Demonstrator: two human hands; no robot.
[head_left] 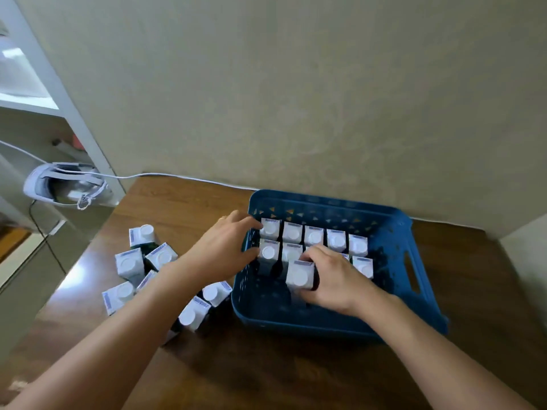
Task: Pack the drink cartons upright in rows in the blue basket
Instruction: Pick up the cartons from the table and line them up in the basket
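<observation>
A blue basket [396, 232] stands on the wooden table against the wall. Inside it, small drink cartons [314, 235] with white round caps stand upright in a full back row and a partly hidden second row. My right hand [334, 279] grips one carton [300, 276] upright in front of the second row. My left hand [225, 247] reaches over the basket's left wall, its fingers touching the two leftmost cartons [268, 252]. Several loose cartons [130, 263] stand on the table left of the basket.
A white headset [66, 184] with a cable lies on a ledge at the far left. The wall runs close behind the basket. The table's left edge [88, 247] drops off beside the loose cartons.
</observation>
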